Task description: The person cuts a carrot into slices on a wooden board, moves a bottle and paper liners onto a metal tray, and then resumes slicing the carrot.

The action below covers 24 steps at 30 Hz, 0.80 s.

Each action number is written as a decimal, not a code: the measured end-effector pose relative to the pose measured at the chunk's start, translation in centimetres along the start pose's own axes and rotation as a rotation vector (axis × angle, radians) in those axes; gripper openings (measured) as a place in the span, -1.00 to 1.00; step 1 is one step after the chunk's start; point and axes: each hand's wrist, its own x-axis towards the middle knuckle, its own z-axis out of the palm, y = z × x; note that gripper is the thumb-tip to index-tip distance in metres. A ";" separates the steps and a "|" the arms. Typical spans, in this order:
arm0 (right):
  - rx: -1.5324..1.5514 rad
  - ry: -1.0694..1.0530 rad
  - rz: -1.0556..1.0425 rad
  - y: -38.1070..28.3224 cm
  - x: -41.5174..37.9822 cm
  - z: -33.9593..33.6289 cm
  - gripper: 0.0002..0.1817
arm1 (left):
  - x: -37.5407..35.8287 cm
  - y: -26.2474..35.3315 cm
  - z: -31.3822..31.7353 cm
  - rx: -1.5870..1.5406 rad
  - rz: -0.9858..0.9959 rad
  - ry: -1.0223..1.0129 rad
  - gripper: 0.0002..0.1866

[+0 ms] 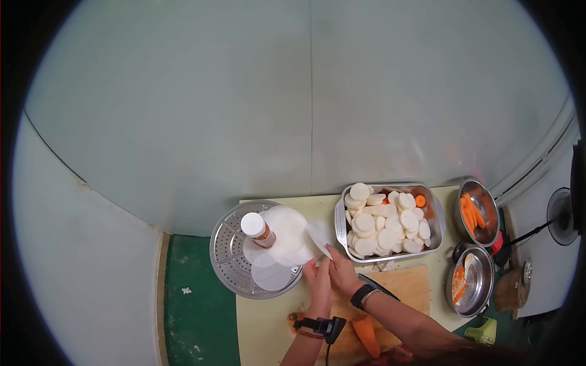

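A round perforated steamer tray [227,268] holds thin white round sheets [284,235] that look like steamer paper. A white-capped bottle [264,235] stands on them. At the tray's right edge, my left hand [318,280] has its fingers closed on the edge of the white sheets. My right hand [345,274] is right beside it, pinching a white round sheet [318,239] that is tilted up off the pile. How many sheets each hand has cannot be made out. Below my wrists lie a peeled carrot [365,334] and a wooden cutting board [403,287].
A metal pan [441,235] heaped with white slices and some carrot rounds sits at the table's back. To the right are a bowl [488,204] of carrots and a strainer bowl [482,293] with orange scraps. A knife [378,287] lies partly under my right forearm.
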 end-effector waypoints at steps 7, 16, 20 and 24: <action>0.009 -0.017 -0.033 0.1 0.3 0.3 -0.55 | 2.1 -0.9 1.2 -0.336 0.023 -0.141 -0.57; 0.011 -0.138 -0.075 1.6 0.8 0.1 -0.53 | 3.7 -3.2 1.8 -0.234 0.108 -0.023 -0.68; -0.028 -0.178 -0.041 2.8 0.7 0.6 -0.44 | 4.2 -3.6 1.2 -0.181 0.169 0.096 -0.72; 0.628 -0.161 0.370 0.9 1.2 -0.2 -0.28 | 4.0 -2.7 0.9 -0.223 0.087 0.188 -0.70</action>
